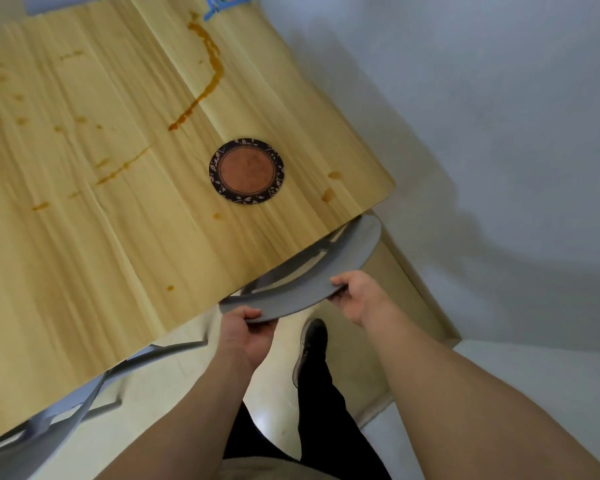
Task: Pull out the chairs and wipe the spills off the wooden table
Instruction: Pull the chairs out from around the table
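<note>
The light wooden table (125,237) fills the upper left, streaked and dotted with brown spills (208,71). A grey chair (312,271) is tucked under the table's near right edge, only its curved backrest showing. My left hand (245,332) grips the left part of that backrest, fingers curled over its top. My right hand (357,294) grips the backrest further right, thumb on top. A second grey chair (66,407) sits under the table's edge at the lower left.
A round dark coaster with a brown centre (246,170) lies on the table near the right corner. Something blue (222,3) lies at the far table edge. A white wall (499,133) stands close on the right. My shoe (312,344) is on the pale floor.
</note>
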